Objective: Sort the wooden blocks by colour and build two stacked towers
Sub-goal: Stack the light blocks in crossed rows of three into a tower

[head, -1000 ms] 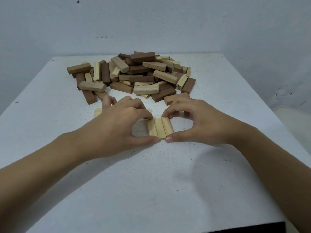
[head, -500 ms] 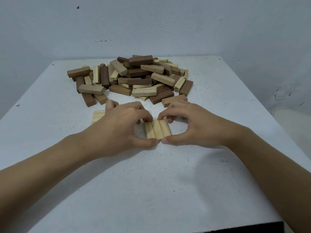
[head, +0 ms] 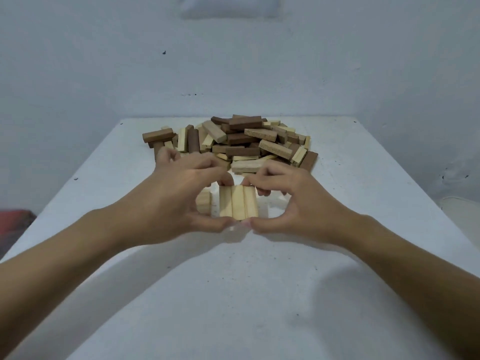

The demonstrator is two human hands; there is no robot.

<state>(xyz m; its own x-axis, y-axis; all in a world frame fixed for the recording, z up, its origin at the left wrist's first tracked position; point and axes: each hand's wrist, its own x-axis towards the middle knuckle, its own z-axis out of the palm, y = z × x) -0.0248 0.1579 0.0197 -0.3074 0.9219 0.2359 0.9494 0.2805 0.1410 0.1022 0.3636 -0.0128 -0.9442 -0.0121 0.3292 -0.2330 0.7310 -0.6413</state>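
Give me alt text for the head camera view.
The left hand and right hand pinch a row of three pale wooden blocks, side by side, between thumbs and fingers over a white table. Behind lies a jumbled pile of pale and dark brown blocks; more pale blocks show beside the left hand.

My left hand (head: pixel 179 201) hides part of a pale block (head: pixel 204 203); with my right hand (head: pixel 296 203) it covers the near edge of the pile (head: pixel 249 141); thumb tips on the pale row (head: pixel 239 202) blur.

A plain, bare room, likely a home: a white table (head: pixel 233 294) against a scuffed, unadorned wall (head: pixel 104 61).
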